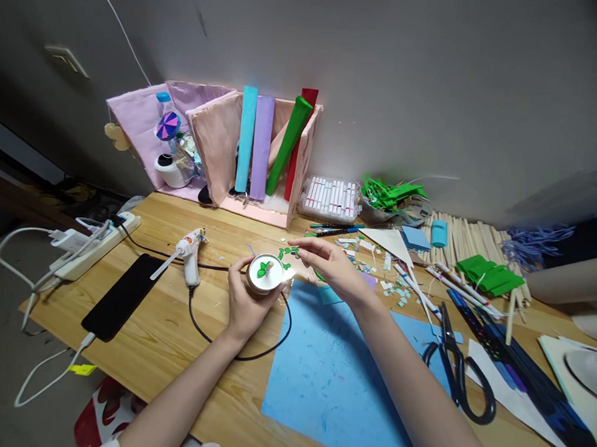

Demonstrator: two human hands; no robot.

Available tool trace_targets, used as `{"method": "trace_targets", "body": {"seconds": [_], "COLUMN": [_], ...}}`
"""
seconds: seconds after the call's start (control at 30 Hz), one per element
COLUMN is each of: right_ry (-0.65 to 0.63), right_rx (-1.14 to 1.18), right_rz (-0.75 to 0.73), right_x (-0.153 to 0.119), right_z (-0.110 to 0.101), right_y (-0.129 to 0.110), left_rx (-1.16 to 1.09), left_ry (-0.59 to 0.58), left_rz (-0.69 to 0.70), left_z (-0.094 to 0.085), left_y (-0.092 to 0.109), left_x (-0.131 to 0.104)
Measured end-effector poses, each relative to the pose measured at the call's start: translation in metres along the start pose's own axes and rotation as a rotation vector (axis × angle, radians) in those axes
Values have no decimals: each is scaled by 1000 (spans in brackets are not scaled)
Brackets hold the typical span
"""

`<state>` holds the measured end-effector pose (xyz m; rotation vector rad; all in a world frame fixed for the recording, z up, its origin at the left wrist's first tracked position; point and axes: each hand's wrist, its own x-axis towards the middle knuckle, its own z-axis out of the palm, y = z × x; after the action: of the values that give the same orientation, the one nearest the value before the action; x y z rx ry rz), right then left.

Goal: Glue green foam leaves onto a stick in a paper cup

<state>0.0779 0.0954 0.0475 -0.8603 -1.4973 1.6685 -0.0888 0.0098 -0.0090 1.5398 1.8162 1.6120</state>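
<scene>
Probably for steadiness, the left hand [248, 305] grasps the small cup [274, 275] around its side, over the desk [162, 350], leaving its green sprig [262, 270] uncovered; the right hand [333, 267] curls beside green leaf pieces [281, 254], whether pinching one I cannot tell.

Cup [276, 274]: inside was white
Leaves [263, 270]: were bright green
Mat [331, 372]: was blue, darker flecks showed
Desk [161, 356]: was tan, wood-grained
Rolls [262, 148]: were light blue, purple, green, red
Boxes [210, 139]: were lilac and peach-pink
Disc [168, 126]: had blue and pink wedges
Phone [122, 297]: was black
Glue gun [191, 261]: was white
</scene>
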Motion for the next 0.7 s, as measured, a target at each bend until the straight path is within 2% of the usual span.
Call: {"method": "trace_targets", "body": {"seconds": [0.17, 0.3, 0.53, 0.7], "right_ry": [96, 85, 113, 168], "right_rx": [87, 92, -98, -269], "right_rz": [-64, -51, -43, -78], "right_x": [-8, -13, -21, -29], "right_z": [6, 11, 24, 35], "right_y": [-15, -22, -30, -34], "left_rx": [13, 66, 6, 70], "left_ry": [-25, -81, -53, -10], "left_rz": [23, 80, 83, 231], "left_z": [-2, -4, -4, -7], "left_y": [3, 6, 1, 1], "left_x": [0, 2, 0, 0]}}
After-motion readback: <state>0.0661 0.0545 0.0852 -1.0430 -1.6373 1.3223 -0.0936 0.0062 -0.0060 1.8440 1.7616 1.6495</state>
